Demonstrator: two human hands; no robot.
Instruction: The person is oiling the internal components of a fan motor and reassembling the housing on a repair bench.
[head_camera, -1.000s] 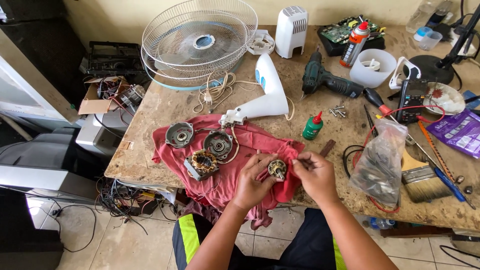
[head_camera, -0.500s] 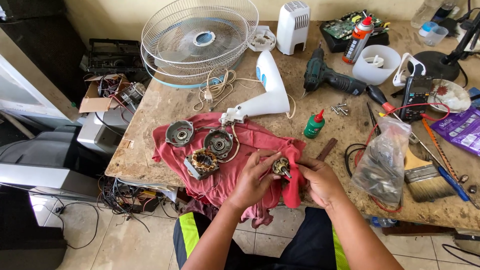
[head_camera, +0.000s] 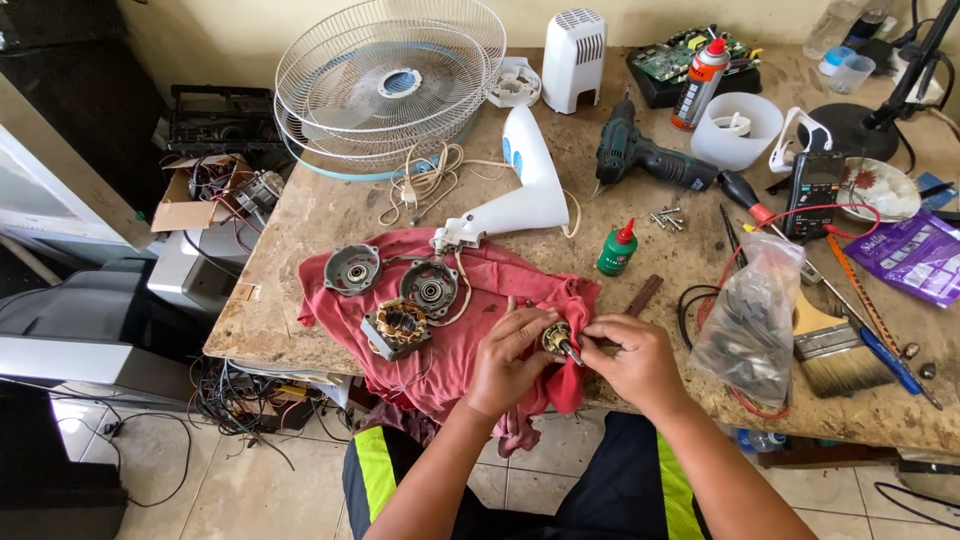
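I am holding a small motor rotor (head_camera: 556, 338) between both hands at the near edge of the workbench (head_camera: 330, 215), just above the red cloth (head_camera: 470, 300) that is spread under the other fan parts. My left hand (head_camera: 508, 360) is cupping the rotor from the side, thumb and forefinger pinching its body with a fold of the cloth bunched under my palm, while my right hand (head_camera: 630, 360) is closing its fingertips together on the shaft end. I am working right over the table's edge, so if my pinch is slipping on an oily surface the rotor is likely falling past my knees to the tiled floor (head_camera: 250, 480), and a bent shaft would ruin it. The cloth is hanging off the edge too; tugging it could be dragging the stator (head_camera: 397, 329) and the two end bells (head_camera: 352, 270) (head_camera: 430, 289) along with it. The loose screws (head_camera: 668, 217) beyond the green oil bottle (head_camera: 618, 250) are lying bare on the bench, and a sweep of my right forearm could be scattering them.
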